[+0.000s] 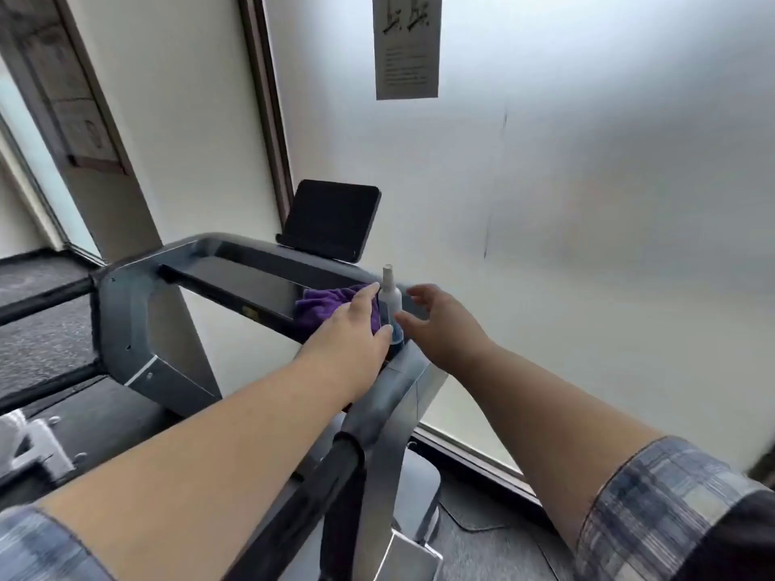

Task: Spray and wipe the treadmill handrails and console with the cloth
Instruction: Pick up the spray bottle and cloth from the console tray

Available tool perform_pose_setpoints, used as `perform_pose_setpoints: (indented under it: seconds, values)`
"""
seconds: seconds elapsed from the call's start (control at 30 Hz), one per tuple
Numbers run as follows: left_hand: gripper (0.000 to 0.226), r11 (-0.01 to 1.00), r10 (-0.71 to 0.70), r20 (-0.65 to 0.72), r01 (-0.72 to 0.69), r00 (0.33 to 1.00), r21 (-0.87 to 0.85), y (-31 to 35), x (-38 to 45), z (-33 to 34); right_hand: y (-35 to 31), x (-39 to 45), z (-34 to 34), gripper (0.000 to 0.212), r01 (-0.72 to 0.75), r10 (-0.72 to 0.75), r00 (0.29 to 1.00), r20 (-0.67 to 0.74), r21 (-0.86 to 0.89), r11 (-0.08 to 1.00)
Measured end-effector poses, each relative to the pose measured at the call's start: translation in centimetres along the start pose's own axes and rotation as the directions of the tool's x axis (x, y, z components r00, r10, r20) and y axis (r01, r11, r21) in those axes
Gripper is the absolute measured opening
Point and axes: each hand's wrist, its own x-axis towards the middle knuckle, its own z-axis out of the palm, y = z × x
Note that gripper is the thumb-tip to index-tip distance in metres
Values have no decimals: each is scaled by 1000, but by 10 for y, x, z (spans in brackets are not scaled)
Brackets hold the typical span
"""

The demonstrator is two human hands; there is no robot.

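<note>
At the left, the grey treadmill console (235, 283) carries a dark tablet (331, 220) on its top edge. On the console's right end lies the purple cloth (323, 306). The left hand (356, 329) rests on this cloth with its fingers straight. Just beside it stands the spray bottle (390, 299), upright. The right hand (440, 325) is spread and loose next to the bottle, holding nothing.
</note>
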Motion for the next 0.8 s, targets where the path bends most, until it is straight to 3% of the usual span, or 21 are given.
perform_pose_setpoints:
  seconds: [0.27,0.4,0.6,0.8]
  values:
    - [79,976,-174,-112,186,978,110,7,58,49,45,72,1,73,87,-38,961,275,-166,982]
    - [80,969,-190,-169,212,967,124,8,68,62,51,81,11,45,245,-140,915,379,-243,939]
    - [78,977,-153,-198,179,968,119,3,78,73,59,91,19,48,268,-160,910,383,-248,931]
    - [67,985,-173,-280,162,944,-61,-3,70,68,42,91,25,21,330,-218,870,442,-196,923]
